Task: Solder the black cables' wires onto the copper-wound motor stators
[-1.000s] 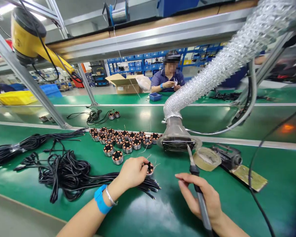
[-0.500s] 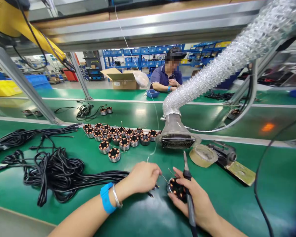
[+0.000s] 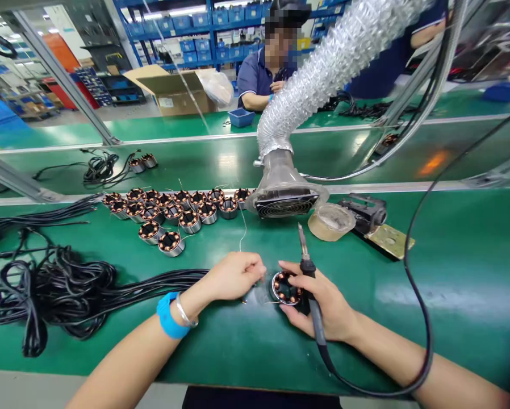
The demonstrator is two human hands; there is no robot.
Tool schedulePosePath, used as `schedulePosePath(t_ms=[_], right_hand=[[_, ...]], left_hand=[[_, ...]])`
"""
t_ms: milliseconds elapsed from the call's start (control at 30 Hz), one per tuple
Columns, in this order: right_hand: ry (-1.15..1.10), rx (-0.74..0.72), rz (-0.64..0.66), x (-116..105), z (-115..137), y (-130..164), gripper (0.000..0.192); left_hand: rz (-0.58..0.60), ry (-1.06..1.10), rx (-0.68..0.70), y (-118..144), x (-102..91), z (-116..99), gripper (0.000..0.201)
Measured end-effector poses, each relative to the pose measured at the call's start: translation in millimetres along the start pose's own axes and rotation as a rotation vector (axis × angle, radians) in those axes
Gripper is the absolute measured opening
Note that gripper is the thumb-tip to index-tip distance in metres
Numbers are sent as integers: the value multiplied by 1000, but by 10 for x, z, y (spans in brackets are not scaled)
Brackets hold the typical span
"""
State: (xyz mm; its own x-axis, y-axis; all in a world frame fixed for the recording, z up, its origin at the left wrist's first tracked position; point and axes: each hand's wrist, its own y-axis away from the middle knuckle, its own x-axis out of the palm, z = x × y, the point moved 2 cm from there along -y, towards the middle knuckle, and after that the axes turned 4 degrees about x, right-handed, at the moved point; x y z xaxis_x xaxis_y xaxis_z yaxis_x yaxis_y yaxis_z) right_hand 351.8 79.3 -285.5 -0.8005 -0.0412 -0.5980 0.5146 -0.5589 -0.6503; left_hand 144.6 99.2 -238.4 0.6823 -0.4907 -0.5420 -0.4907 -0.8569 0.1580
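Note:
My right hand [image 3: 327, 295] is closed around a soldering iron [image 3: 312, 284], its metal tip pointing up and away. The same hand's fingers grip a motor stator [image 3: 285, 288], a metal ring with copper windings, just above the green bench. To the left of the stator, my left hand [image 3: 238, 274] is pinched shut. A thin solder wire [image 3: 243, 227] runs down from above into this hand; its end at the fingertips is too fine to make out. Black cables [image 3: 165, 284] lie beside and behind my left wrist, a few bare ends under the hand.
Several stators [image 3: 170, 243] stand in rows at the back left. A fume extractor nozzle [image 3: 287, 196] hangs ahead on its silver duct. Right of it are a tan round block [image 3: 331, 220] and an iron stand [image 3: 366, 216]. A co-worker [image 3: 259, 74] sits across the bench.
The view has tilted down and turned right. The stator in my right hand has turned, its windings now facing up more. My left hand stays pinched beside it.

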Motion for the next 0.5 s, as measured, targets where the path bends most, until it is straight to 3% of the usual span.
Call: schedulePosePath(t_ms=[100, 200, 333, 500], right_hand=[[-20, 8, 3, -3, 13, -21, 54], [-23, 20, -9, -16, 23, -39, 53], [-8, 24, -7, -25, 38, -62, 51], [7, 45, 15, -19, 35, -30, 52]], left_hand=[[-28, 191, -56, -105, 22, -28, 35], [-67, 66, -60, -55, -29, -110, 38], [36, -183, -17, 146, -100, -164, 24], [-47, -1, 28, 190, 16, -184, 31]])
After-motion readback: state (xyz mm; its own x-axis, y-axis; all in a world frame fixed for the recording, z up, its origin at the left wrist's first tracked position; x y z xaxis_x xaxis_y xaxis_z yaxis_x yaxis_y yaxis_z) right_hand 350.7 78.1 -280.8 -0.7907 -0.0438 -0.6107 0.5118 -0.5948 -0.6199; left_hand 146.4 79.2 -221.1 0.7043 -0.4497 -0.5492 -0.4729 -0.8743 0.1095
